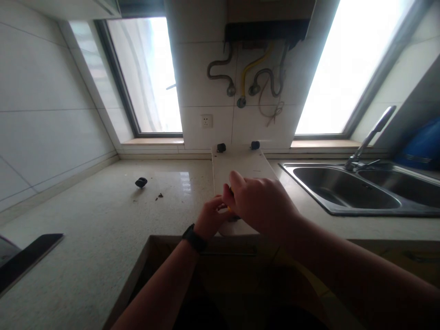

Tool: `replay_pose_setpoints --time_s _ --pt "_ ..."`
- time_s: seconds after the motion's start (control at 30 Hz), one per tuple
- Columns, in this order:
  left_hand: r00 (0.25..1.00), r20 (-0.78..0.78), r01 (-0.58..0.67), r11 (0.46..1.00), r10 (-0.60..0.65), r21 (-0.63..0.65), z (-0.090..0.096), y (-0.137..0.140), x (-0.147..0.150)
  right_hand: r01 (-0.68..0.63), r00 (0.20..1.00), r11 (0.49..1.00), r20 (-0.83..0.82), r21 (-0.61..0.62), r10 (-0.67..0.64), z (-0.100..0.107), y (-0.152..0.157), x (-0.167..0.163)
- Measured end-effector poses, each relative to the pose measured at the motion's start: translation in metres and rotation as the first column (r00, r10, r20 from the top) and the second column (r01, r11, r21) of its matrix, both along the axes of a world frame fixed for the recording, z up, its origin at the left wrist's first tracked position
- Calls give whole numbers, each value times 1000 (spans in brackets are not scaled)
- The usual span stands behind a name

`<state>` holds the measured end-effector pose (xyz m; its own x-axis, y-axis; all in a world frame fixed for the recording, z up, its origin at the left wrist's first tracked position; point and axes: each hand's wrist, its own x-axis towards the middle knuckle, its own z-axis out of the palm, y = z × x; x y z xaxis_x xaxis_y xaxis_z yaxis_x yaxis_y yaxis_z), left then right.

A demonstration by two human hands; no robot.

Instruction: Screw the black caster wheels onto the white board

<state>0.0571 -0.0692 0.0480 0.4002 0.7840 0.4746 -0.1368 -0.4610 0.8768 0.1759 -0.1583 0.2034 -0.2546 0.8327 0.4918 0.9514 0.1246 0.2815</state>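
A white board [237, 162] lies on the counter, with a black caster [221, 148] and another black caster [255, 145] at its far end. Over the near end, my right hand [263, 199] is closed in a fist around what looks like a screwdriver [229, 208]; only bits of yellow and black show. My left hand [210, 217], below a black wrist band, has its fingers bent in beside the tool, close to the board. What those fingers pinch is hidden. A dark piece [235, 218] shows under the hands. One loose black caster [140, 182] rests on the counter to the left.
Dark crumbs [159, 196] lie on the pale counter [113, 215]. A double steel sink [330, 211] with a faucet [369, 140] is at the right. A long dark object [30, 259] lies at the left edge. Hoses [220, 68] hang on the back wall between two windows.
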Motion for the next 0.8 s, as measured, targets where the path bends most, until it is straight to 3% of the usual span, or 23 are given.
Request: replay_pose_setpoints --time_s 0.13,0.2,0.3,0.37,0.4,0.53,0.67,0.8 --pt "999 -25 36 999 -35 17 8 -3 3 45 999 996 14 -81 -44 16 -2 0" --pt "998 -35 61 998 -60 16 9 -2 4 -42 998 976 38 -216 52 33 -1 10" --pt "994 -31 109 994 -109 -1 7 0 5 -324 934 851 1 -413 356 53 5 30" --pt "991 -19 132 991 -132 -18 4 3 6 -440 871 765 -16 -470 492 60 11 40" --pt "990 -13 141 990 -142 -27 3 4 6 -465 849 750 3 -471 528 61 15 44" --pt "987 -5 163 985 -164 -48 3 5 4 -476 819 761 93 -440 566 58 25 50" --pt "982 -9 186 981 -187 -54 4 4 2 -481 823 760 73 -438 563 54 25 50" --pt "982 -6 190 980 -190 -60 3 7 1 -411 867 825 114 -387 485 46 19 44"
